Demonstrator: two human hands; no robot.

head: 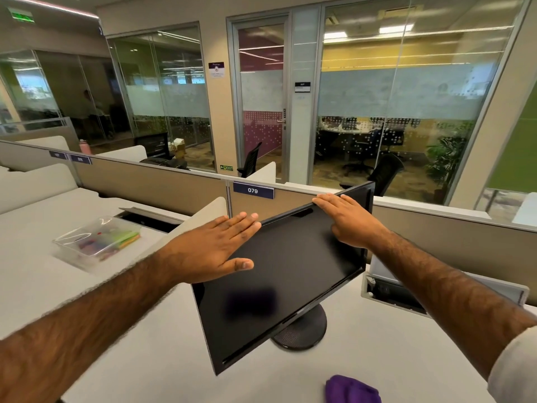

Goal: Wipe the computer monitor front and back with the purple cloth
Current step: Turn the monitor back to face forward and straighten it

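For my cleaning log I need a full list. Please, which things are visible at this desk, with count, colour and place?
monitor: 1, black, standing on white desk
stand base: 1, black, under monitor
cloth: 1, purple, on desk near front edge, untouched
plastic box: 1, clear, far left, coloured items inside
label 079: 1, dark blue, on partition
left hand: 1, fingers straight, at monitor's upper left corner
right hand: 1, fingers straight, on monitor's top edge
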